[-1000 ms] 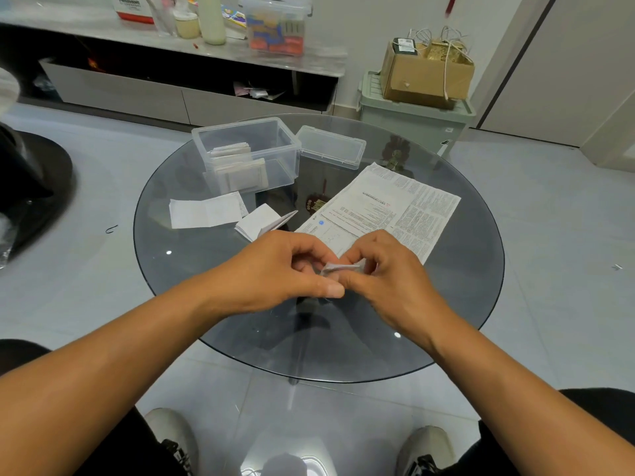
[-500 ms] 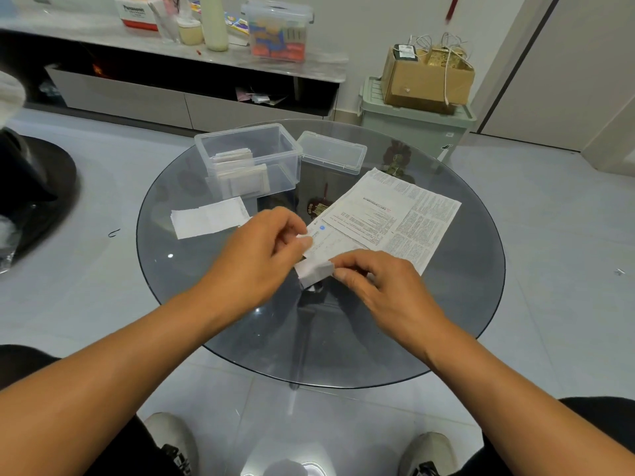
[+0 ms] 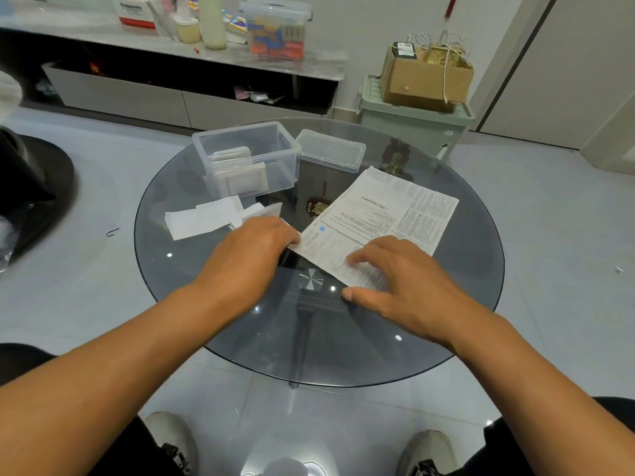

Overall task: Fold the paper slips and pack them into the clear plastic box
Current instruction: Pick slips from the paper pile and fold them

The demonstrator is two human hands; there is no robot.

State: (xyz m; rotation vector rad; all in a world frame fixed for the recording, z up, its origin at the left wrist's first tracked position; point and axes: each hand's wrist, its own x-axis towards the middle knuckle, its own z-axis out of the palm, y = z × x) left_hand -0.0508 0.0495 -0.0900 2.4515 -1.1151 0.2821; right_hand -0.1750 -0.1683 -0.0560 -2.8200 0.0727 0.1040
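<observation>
The folded slip (image 3: 266,210) has just left the hands for the desk (image 3: 192,290) near the box (image 3: 245,156) — left hand (image 3: 251,255) half-curled, grip unclear, right hand (image 3: 395,286) flat on the next sheet (image 3: 388,207).

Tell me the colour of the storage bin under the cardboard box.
Pale green: the lidded plastic storage bin beneath the brown cardboard box, seen in the head view.
</observation>
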